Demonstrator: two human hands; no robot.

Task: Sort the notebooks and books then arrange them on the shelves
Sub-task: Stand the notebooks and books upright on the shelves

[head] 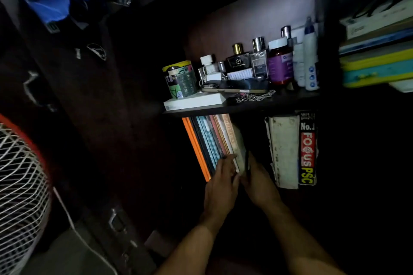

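A leaning row of thin upright notebooks (212, 140), orange-edged at its left, is held on the dark lower shelf (223, 111). Left hand (220, 182) fingers lie flat on the spines; the right hand (259, 182) grips a dark, indistinct object. Two thick books (292, 149) stand right, bottoms lost in shadow.

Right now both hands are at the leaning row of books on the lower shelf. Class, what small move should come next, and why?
Probably push the leaning row upright. The books tilt to the left, the left hand lies with its fingers on their lower edges, and the right hand is at the row's right side beside a dark gap before the white book. Its grip is too dim to judge.
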